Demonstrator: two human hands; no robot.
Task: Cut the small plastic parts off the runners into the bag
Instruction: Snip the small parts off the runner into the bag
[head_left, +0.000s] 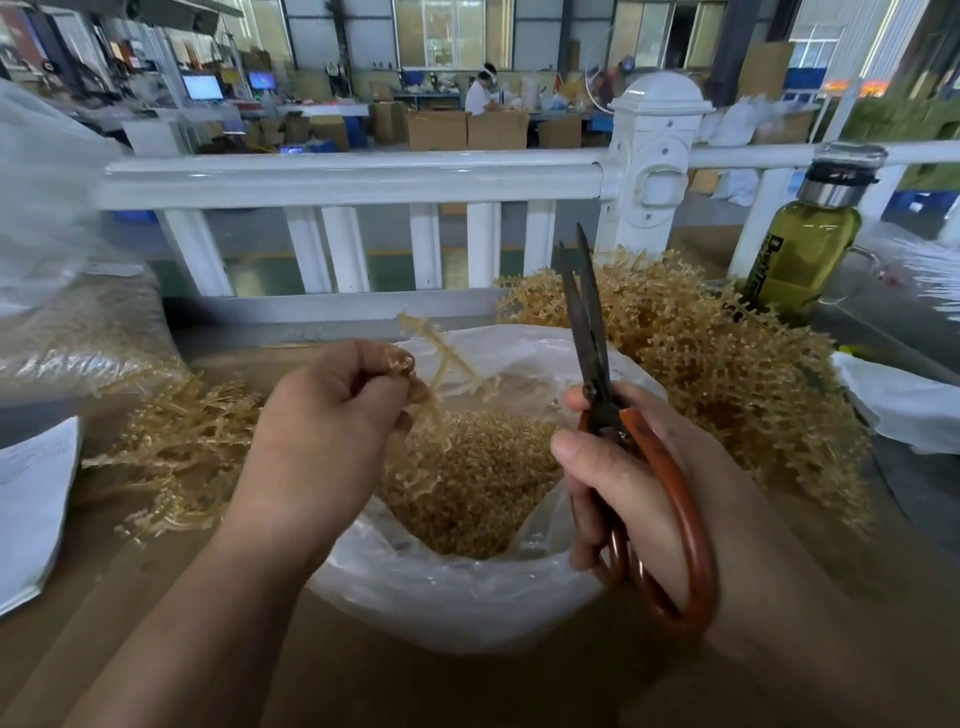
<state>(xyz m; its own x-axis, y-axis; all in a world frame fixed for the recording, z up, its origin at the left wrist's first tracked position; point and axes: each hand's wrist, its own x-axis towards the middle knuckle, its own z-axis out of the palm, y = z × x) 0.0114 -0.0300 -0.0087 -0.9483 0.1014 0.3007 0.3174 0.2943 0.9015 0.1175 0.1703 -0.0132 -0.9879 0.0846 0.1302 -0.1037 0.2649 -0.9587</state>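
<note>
My left hand (332, 400) pinches a tan plastic runner (447, 358) with small parts along its branches, held above the open white plastic bag (457, 597). The bag holds a heap of cut tan parts (467, 483). My right hand (623, 483) grips orange-handled scissors (592, 332), blades nearly together and pointing up, just right of the runner and not touching it.
A large pile of uncut runners (717, 364) lies right of the bag, and a smaller pile (176, 447) lies left. A bottle of greenish liquid (805, 244) stands at the right. A white railing (353, 176) runs behind. A clear bag of parts (78, 322) sits at far left.
</note>
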